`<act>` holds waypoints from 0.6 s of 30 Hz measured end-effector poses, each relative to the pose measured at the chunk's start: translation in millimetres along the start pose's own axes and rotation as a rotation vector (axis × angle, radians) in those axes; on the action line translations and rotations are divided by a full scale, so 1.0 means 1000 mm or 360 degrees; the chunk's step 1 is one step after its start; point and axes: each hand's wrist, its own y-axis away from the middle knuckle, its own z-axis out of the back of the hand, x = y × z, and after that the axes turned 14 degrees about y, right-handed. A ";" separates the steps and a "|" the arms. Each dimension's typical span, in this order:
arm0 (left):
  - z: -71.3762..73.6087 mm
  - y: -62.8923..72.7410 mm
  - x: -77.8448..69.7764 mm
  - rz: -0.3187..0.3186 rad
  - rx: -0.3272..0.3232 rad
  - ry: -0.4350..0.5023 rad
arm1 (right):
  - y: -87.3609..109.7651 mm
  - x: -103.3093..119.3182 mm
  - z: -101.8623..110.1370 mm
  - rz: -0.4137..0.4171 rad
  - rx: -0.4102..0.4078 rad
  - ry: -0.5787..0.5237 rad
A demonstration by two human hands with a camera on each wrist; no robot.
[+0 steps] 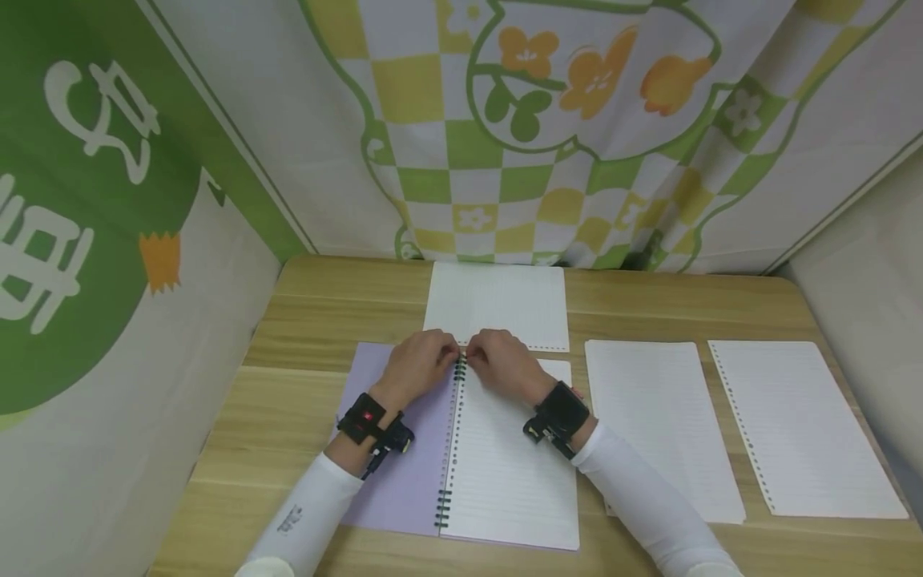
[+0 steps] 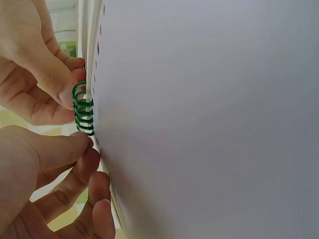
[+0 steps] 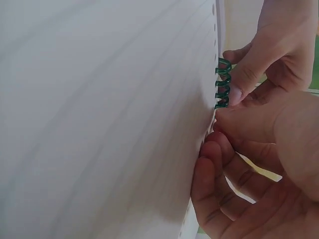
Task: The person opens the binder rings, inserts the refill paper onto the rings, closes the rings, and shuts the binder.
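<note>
Both your hands meet at the far end of the notebook (image 1: 505, 449) spine: left hand (image 1: 418, 365) and right hand (image 1: 505, 362) each pinch the far green ring clip (image 2: 82, 108). The near clip (image 1: 443, 508) sits in place. Three loose sheets (image 1: 497, 304) lie far and right, still out, so I'd judge the binding work is partway.
</note>
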 end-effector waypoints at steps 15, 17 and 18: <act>0.006 0.022 -0.006 -0.0061 0.0098 -0.0016 | 0.015 0.018 0.000 0.0179 0.0031 0.0154; 0.006 0.022 -0.007 -0.0056 0.0112 -0.0023 | 0.015 0.019 -0.002 0.0182 0.0027 0.0183; 0.006 0.022 -0.008 -0.0052 0.0115 -0.0019 | 0.015 0.019 -0.002 0.0181 0.0031 0.0191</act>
